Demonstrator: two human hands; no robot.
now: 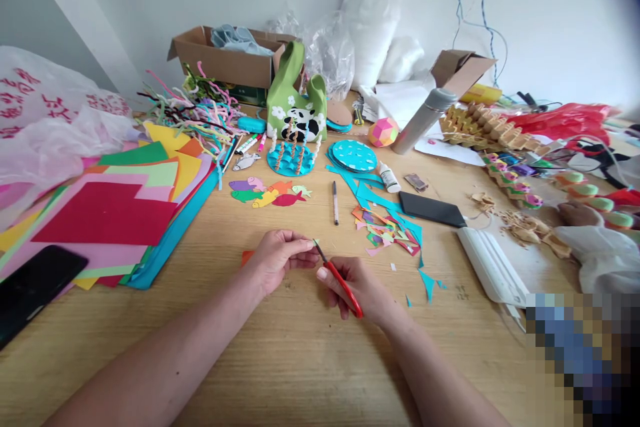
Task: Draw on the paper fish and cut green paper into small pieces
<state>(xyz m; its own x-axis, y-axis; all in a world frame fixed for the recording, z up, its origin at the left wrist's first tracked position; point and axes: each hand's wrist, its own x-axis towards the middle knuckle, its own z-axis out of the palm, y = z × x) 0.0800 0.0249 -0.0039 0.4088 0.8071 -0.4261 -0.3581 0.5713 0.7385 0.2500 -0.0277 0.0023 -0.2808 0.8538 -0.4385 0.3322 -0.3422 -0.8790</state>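
Red-handled scissors are in my right hand, fingers closed round the handles, blades pointing up and left. Their tips meet the fingertips of my left hand, which is pinched on something too small to make out. An orange piece lies on the table, partly behind my left hand. Beyond my hands lie colourful paper fish and a pen. Paper scraps in many colours are spread to the right of the pen.
Coloured sheets and a black phone lie at the left. A blue disc, glue bottle, grey flask and green panda bag stand or lie farther back. A white power bank is at the right.
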